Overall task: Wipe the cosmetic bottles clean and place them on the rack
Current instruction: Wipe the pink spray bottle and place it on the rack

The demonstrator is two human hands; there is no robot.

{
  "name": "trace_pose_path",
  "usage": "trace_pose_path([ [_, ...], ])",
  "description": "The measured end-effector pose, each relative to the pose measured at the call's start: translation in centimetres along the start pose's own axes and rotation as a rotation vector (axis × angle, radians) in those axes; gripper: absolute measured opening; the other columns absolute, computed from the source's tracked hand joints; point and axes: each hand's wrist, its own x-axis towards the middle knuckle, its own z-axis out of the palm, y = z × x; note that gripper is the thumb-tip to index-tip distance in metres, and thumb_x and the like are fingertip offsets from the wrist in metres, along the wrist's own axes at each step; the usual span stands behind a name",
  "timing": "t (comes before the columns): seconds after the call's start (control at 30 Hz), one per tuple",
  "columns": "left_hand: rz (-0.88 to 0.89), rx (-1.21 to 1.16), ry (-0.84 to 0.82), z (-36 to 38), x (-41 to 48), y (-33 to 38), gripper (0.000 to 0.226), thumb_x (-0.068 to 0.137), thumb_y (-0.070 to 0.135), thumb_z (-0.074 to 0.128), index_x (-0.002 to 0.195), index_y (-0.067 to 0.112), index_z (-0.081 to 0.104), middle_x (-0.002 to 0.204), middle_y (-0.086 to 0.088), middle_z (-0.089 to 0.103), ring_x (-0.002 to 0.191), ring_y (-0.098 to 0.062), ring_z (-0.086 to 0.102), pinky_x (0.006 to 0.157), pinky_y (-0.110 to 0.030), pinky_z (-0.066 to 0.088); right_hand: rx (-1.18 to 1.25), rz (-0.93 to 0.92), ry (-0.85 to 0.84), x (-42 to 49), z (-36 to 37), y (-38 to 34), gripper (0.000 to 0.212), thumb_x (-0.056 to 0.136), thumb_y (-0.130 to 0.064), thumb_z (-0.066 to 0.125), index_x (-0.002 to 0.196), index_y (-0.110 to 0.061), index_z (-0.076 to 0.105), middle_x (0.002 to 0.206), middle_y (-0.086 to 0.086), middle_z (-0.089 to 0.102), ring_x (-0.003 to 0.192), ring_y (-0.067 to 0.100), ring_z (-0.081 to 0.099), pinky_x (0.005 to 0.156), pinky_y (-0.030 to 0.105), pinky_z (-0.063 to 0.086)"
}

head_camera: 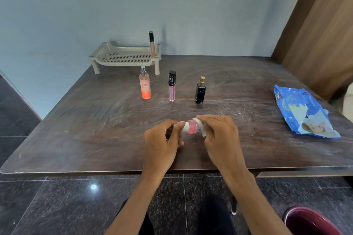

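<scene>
Head-worn view, steeply down onto table [95, 129].

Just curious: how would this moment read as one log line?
step: wiping | left hand holds pink bottle | right hand holds wipe on it | rack: one tube

The rack [124, 57] stands at the far edge of the desk [95, 129], towards its left corner. A tall tube [151, 44] stands upright, seemingly on the rack's right end. Before the rack is a row: spray bottle [145, 84] left, slim tube [171, 87] middle, square bottle [200, 90] right. A wipes packet [303, 114] lies by the right edge. Near the front edge, a small bottle [192, 128] lies sideways between the left hand [162, 139] and the right hand [219, 133].
</scene>
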Motion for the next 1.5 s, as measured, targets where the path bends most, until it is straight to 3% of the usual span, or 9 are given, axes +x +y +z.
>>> trace_pose_path([
  [0.3, 0.057, -0.027, -0.082, -0.3, 0.1, 0.1, 0.024, 0.089, 0.034, 0.069, 0.110, 0.024, 0.074, 0.085, 0.011, 0.076, 0.072, -0.002, 0.072, 0.067, -0.020, 0.059, -0.042, 0.023, -0.038, 0.9, 0.5, 1.9, 0.024, 0.093, -0.009, 0.055, 0.109, -0.016, 0.072, 0.102, -0.004, 0.072, 0.092, 0.023, 0.060, 0.080, 0.018, 0.043],
  [0.4, 0.075, -0.022, -0.073, -0.3, 0.0, 0.3, 0.025, 0.088, 0.039, 0.066, 0.106, 0.022, 0.074, 0.078, 0.011, 0.075, 0.067, -0.002, 0.071, 0.063, -0.015, 0.056, -0.059, 0.011, -0.020, 0.7, 0.4, 1.2, 0.024, 0.093, -0.007, 0.057, 0.111, -0.014, 0.071, 0.104, -0.003, 0.071, 0.092, 0.022, 0.056, 0.076, 0.014, 0.040],
  [0.47, 0.057, -0.035, -0.067, -0.3, -0.1, 0.2, 0.024, 0.087, 0.041, 0.066, 0.103, 0.023, 0.073, 0.073, 0.010, 0.074, 0.064, -0.004, 0.071, 0.062, -0.022, 0.059, -0.059, 0.007, 0.041, -0.1, 0.8, 0.1, 0.028, 0.090, -0.003, 0.060, 0.114, -0.012, 0.070, 0.108, -0.001, 0.070, 0.093, 0.019, 0.051, 0.072, 0.010, 0.035],
  [0.57, 0.023, -0.071, -0.066, -0.3, -0.1, 0.0, 0.022, 0.088, 0.038, 0.067, 0.100, 0.020, 0.072, 0.067, 0.006, 0.072, 0.060, -0.007, 0.070, 0.061, -0.030, 0.061, -0.021, -0.043, 0.111, -1.3, 1.9, -0.8, 0.035, 0.085, 0.005, 0.064, 0.116, -0.010, 0.070, 0.114, 0.000, 0.069, 0.099, 0.022, 0.055, 0.083, 0.009, 0.040],
  [0.73, 0.025, -0.064, -0.077, -0.2, -0.1, 0.0, 0.018, 0.090, 0.031, 0.068, 0.099, 0.016, 0.073, 0.065, 0.004, 0.072, 0.058, -0.008, 0.070, 0.059, -0.025, 0.059, 0.060, -0.115, 0.126, -1.2, 1.8, -0.5, 0.036, 0.083, 0.007, 0.066, 0.113, -0.012, 0.071, 0.116, -0.001, 0.069, 0.102, 0.020, 0.057, 0.095, 0.017, 0.043],
  [0.93, -0.013, -0.077, -0.076, 0.0, 0.1, 0.0, 0.012, 0.093, 0.022, 0.069, 0.099, 0.013, 0.074, 0.065, 0.003, 0.072, 0.056, -0.007, 0.070, 0.056, -0.021, 0.057, 0.050, 0.082, 0.077, 0.0, 0.3, 1.7, 0.034, 0.086, 0.003, 0.061, 0.114, -0.015, 0.071, 0.111, -0.006, 0.070, 0.102, 0.015, 0.057, 0.085, 0.003, 0.036],
  [1.1, -0.038, -0.107, -0.076, -0.4, 0.3, -0.1, 0.020, 0.093, 0.028, 0.066, 0.099, 0.010, 0.074, 0.061, 0.000, 0.071, 0.054, -0.009, 0.069, 0.056, -0.023, 0.057, -0.003, 0.021, 0.053, 0.0, 0.8, -0.1, 0.028, 0.089, -0.002, 0.062, 0.113, -0.013, 0.071, 0.108, -0.003, 0.071, 0.096, 0.018, 0.052, 0.076, 0.009, 0.037],
  [1.27, -0.052, -0.136, -0.071, -0.4, 0.2, 0.0, 0.028, 0.088, 0.036, 0.065, 0.098, 0.012, 0.075, 0.063, -0.001, 0.072, 0.056, -0.009, 0.071, 0.057, -0.021, 0.057, 0.047, -0.075, 0.072, -0.9, 1.6, -0.8, 0.033, 0.085, 0.002, 0.064, 0.114, -0.013, 0.071, 0.112, -0.004, 0.070, 0.100, 0.017, 0.055, 0.084, 0.015, 0.046],
  [1.5, -0.022, -0.080, -0.064, -0.1, 0.3, 0.1, 0.015, 0.094, 0.019, 0.068, 0.101, 0.007, 0.074, 0.064, -0.001, 0.073, 0.054, -0.007, 0.070, 0.054, -0.017, 0.055, -0.020, 0.100, 0.068, -0.2, 0.1, 1.9, 0.032, 0.089, 0.000, 0.060, 0.115, -0.014, 0.070, 0.111, -0.003, 0.071, 0.098, 0.017, 0.053, 0.077, 0.006, 0.035],
])
